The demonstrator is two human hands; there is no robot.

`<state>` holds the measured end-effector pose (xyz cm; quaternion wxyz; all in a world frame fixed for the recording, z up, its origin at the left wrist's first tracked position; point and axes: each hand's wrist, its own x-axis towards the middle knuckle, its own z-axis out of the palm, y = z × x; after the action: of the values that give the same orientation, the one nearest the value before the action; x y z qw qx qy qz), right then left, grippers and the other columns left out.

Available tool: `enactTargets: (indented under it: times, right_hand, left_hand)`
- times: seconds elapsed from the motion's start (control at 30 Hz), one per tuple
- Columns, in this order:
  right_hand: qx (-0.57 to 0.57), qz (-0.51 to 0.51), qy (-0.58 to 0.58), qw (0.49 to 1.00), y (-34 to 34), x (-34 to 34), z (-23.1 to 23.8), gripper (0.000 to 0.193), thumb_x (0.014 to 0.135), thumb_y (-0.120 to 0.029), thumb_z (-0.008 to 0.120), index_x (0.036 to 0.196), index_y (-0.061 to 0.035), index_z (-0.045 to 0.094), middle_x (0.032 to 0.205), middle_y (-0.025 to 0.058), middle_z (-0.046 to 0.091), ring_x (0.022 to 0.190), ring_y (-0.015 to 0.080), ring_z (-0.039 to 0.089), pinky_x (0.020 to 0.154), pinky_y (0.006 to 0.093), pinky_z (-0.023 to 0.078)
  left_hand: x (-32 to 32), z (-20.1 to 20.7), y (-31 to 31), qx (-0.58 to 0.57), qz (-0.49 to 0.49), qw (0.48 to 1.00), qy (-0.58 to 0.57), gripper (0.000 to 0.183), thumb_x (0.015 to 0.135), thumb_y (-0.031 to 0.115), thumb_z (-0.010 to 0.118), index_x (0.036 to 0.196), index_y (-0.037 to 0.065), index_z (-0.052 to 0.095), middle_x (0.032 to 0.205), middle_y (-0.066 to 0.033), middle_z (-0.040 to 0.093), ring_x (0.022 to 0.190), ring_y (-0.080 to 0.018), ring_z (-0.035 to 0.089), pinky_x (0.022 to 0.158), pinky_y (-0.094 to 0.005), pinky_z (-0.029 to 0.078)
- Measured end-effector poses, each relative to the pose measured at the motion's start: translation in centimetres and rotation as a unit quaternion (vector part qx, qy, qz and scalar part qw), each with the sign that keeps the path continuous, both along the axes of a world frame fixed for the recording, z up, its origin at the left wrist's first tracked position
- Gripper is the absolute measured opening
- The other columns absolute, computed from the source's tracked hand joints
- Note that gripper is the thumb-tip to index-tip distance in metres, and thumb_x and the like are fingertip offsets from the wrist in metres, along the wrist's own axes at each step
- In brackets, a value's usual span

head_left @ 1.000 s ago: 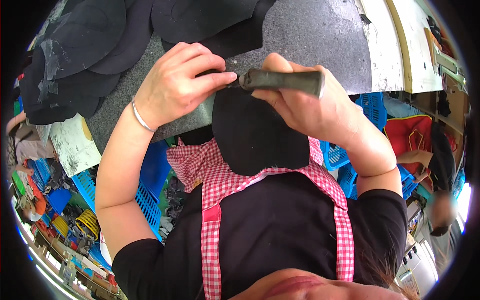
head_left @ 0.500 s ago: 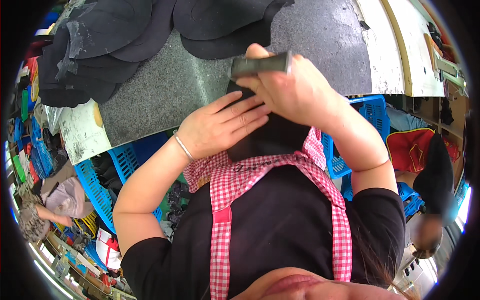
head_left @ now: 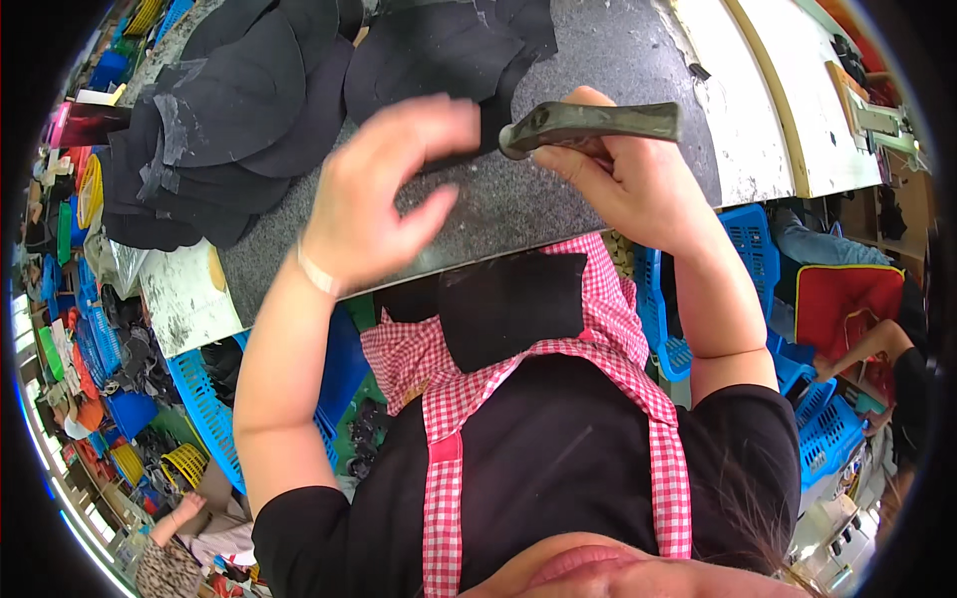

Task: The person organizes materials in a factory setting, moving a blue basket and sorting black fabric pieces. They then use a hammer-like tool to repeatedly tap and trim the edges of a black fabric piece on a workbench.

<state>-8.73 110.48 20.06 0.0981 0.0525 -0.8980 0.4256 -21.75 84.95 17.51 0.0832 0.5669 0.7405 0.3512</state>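
My right hand (head_left: 643, 174) is closed round the handle of a hammer (head_left: 598, 121), its metal head held sideways above the grey worktop (head_left: 478, 214). To its left my left hand (head_left: 374, 194) hovers over the worktop, smeared by motion, thumb and fingers apart. A narrow dark strip shows between this hand and the hammer head; whether the hand touches it I cannot tell. Below the worktop's near edge a black flat piece (head_left: 513, 309) rests on my red checked apron (head_left: 603, 329). Overlapping black curved cut pieces (head_left: 229, 110) lie beyond my left hand.
More black pieces (head_left: 429, 60) spread over the far side of the worktop. Blue plastic baskets (head_left: 202, 399) stand below it on both sides. At right are a white table surface (head_left: 743, 90) and a red bag (head_left: 847, 304). Other people are at both edges.
My left hand has lifted off the black piece and moved left, its fingers parting. The hammer has shifted right in my right hand. The black piece on my lap is now uncovered.
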Motion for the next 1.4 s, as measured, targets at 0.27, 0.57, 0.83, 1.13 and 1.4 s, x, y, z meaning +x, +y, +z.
enactTargets:
  times: [0.27, 0.57, 0.83, 1.13, 1.4]
  right_hand:
    - [0.166, -0.017, 0.015, 0.986, -1.0, -5.8, -1.9, 0.021, 0.098, -0.025, 0.071, 0.105, -0.0057, 0.072, 0.080, 0.0168, 0.071, 0.077, 0.0402, 0.070, 0.068, 0.0476, 0.056]
    - [0.213, -0.027, -0.040, 0.976, 1.3, -11.2, -3.1, 0.043, 0.099, -0.038, 0.067, 0.101, 0.0050, 0.065, 0.094, 0.0272, 0.073, 0.092, 0.0459, 0.073, 0.081, 0.0540, 0.059]
    - [0.182, -0.021, -0.101, 0.978, 1.6, -14.0, -1.8, 0.050, 0.098, -0.035, 0.065, 0.103, 0.0156, 0.066, 0.100, 0.0377, 0.069, 0.105, 0.0522, 0.067, 0.089, 0.0555, 0.054]
    - [0.062, -0.052, -0.053, 0.995, 1.1, -6.7, 2.1, 0.034, 0.099, -0.028, 0.065, 0.101, 0.0048, 0.074, 0.098, 0.0278, 0.073, 0.094, 0.0465, 0.069, 0.084, 0.0537, 0.054]
    - [0.045, -0.008, -0.080, 0.996, 1.7, 3.3, -0.1, 0.020, 0.094, -0.019, 0.077, 0.105, -0.0042, 0.069, 0.081, 0.0147, 0.069, 0.071, 0.0377, 0.068, 0.065, 0.0427, 0.053]
  left_hand:
    - [-10.6, -1.7, 4.9, 0.079, 0.207, 0.959, -0.174, 0.030, 0.107, 0.023, 0.060, 0.123, 0.000, 0.070, 0.113, -0.0150, 0.077, 0.110, -0.0239, 0.073, 0.101, -0.0343, 0.052]
    - [2.6, 8.0, 1.3, 0.103, 0.165, 0.972, 0.134, 0.044, 0.087, 0.002, 0.060, 0.129, -0.007, 0.068, 0.128, -0.0198, 0.072, 0.118, -0.0306, 0.071, 0.105, -0.0386, 0.054]
    - [10.9, 0.1, 2.8, -0.085, -0.021, 0.996, 0.030, 0.049, 0.080, 0.007, 0.071, 0.128, -0.001, 0.069, 0.135, -0.0220, 0.068, 0.130, -0.0368, 0.064, 0.101, -0.0436, 0.055]
    - [5.5, -2.9, 5.3, -0.029, 0.126, 0.979, 0.157, 0.050, 0.082, 0.011, 0.079, 0.131, 0.009, 0.067, 0.128, -0.0069, 0.064, 0.122, -0.0301, 0.060, 0.094, -0.0424, 0.051]
    - [5.1, -2.0, 5.9, -0.085, 0.111, 0.987, 0.084, 0.047, 0.083, 0.008, 0.077, 0.130, 0.007, 0.067, 0.105, -0.0068, 0.060, 0.098, -0.0276, 0.063, 0.082, -0.0409, 0.050]
